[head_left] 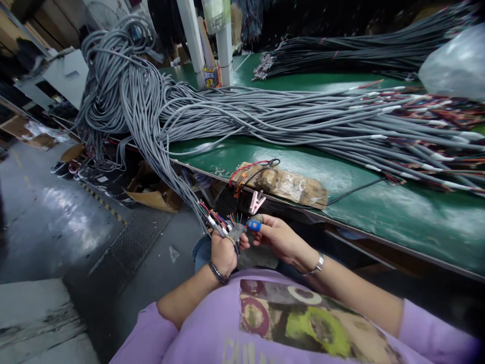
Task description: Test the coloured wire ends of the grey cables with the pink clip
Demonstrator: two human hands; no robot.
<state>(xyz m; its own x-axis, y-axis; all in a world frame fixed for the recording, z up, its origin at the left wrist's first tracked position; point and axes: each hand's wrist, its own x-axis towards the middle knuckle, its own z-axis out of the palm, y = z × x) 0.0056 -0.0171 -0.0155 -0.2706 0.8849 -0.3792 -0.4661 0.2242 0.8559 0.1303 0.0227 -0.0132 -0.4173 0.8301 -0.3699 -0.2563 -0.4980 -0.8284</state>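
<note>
Rear of the glossy green tabletop (364, 225): a bundle of thin black cables (341, 56), a translucent plastic bag (456, 65) near its right end, a blue-and-yellow packet (211, 77) between two white upright posts (226, 58). Grey floor (85, 230), left: an open brown cardboard box (153, 197) near a yellow-and-black stripe (104, 203).

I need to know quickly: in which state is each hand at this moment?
Left hand: closed, holding cables.
Right hand: near the wires; whether it grips one cannot be told.

wire tips (235, 218) above the left hand (224, 253) too small for detail
</note>
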